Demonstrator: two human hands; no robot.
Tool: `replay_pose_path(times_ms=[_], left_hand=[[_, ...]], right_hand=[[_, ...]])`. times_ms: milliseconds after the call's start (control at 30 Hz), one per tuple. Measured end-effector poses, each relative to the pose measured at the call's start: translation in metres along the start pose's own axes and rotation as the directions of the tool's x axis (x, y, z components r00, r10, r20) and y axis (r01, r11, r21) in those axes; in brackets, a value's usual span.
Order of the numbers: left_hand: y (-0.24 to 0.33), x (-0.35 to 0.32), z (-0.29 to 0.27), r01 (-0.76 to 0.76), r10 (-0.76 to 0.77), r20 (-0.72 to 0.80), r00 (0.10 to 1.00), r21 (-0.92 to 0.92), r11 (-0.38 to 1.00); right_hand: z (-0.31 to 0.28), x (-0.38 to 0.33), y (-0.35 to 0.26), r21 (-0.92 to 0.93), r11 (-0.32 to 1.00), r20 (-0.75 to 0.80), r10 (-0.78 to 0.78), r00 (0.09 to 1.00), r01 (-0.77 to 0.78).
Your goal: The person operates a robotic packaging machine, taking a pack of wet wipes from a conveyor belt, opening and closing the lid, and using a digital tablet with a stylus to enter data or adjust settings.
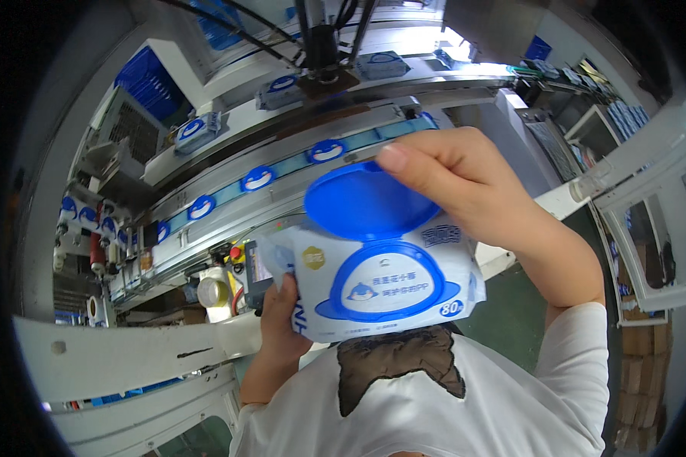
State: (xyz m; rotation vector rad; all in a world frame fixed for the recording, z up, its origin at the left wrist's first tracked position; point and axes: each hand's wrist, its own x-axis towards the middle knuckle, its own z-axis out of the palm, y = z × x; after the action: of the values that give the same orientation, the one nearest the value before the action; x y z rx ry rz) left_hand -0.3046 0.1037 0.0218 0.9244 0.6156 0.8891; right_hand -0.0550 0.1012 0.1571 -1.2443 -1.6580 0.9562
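I hold a white and blue soft pack of wet wipes [373, 286] up in front of my chest. My left hand [280, 308] grips its left end from below. My right hand [453, 179] pinches the rim of the round blue flip lid [358, 202], which stands lifted open above the pack's oval blue frame. The opening under the lid is partly hidden by the lid itself.
Behind the pack a conveyor [282, 179] carries a row of blue lids [258, 179] and packs [198, 129] past a machine head [322, 53]. A roll of tape [212, 292] sits at left. White frame rails [129, 354] run below, shelves [587, 129] at right.
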Motion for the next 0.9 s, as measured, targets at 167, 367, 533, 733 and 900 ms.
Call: replay_pose_path(times_ms=[167,367,533,733,900], left_hand=[[0.000,0.001,0.002,0.047,-0.042,0.039,0.998,-0.157,0.986],[0.001,0.001,0.000,0.082,-0.068,0.072,0.995,-0.221,0.972],[0.001,0.002,0.006,0.078,-0.084,-0.020,0.996,-0.191,0.978],[-0.003,0.002,-0.001,0.094,-0.105,-0.034,0.994,-0.226,0.970],[-0.007,0.005,-0.011,0.028,-0.043,-0.063,0.997,-0.226,0.974]], right_hand=[[0.004,-0.004,0.004,0.021,0.999,-0.071,-0.047,0.996,0.048],[0.004,-0.003,0.007,-0.018,0.999,-0.074,-0.052,0.996,0.050],[0.005,-0.003,0.011,-0.023,0.998,-0.067,-0.068,0.995,0.067],[0.008,-0.006,0.014,0.020,0.998,-0.033,-0.062,0.998,0.062],[0.001,-0.007,0.028,-0.266,0.826,0.311,-0.414,0.856,0.496]])
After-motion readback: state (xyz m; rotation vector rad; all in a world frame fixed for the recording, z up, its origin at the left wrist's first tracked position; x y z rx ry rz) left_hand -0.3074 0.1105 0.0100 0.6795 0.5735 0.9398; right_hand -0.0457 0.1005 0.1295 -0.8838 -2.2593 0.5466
